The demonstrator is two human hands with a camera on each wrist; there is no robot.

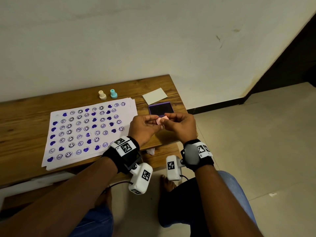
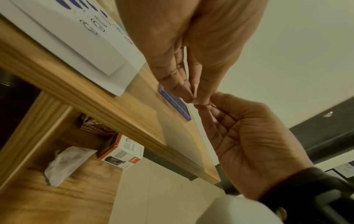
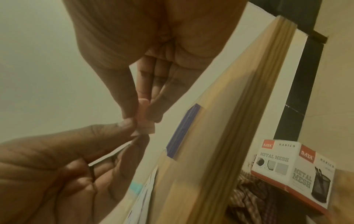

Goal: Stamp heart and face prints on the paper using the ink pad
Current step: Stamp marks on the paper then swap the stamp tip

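Pink stamp [image 1: 161, 120] pinched between both hands at centre frame, just below the open purple ink pad [image 1: 161, 108].

Left hand [image 1: 143, 129] and right hand [image 1: 181, 126] each pinch it with thumb and fingertips. It lies roughly sideways, long axis left to right. Likely being readied; next it needs turning face-down to ink, then pressing onto the paper [image 1: 89, 132] at left.

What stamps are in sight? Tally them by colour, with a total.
Pink stamp, held between left hand and right hand: 1
Cream stamp, on the table: 1
Teal stamp, on the table: 1
Total: 3
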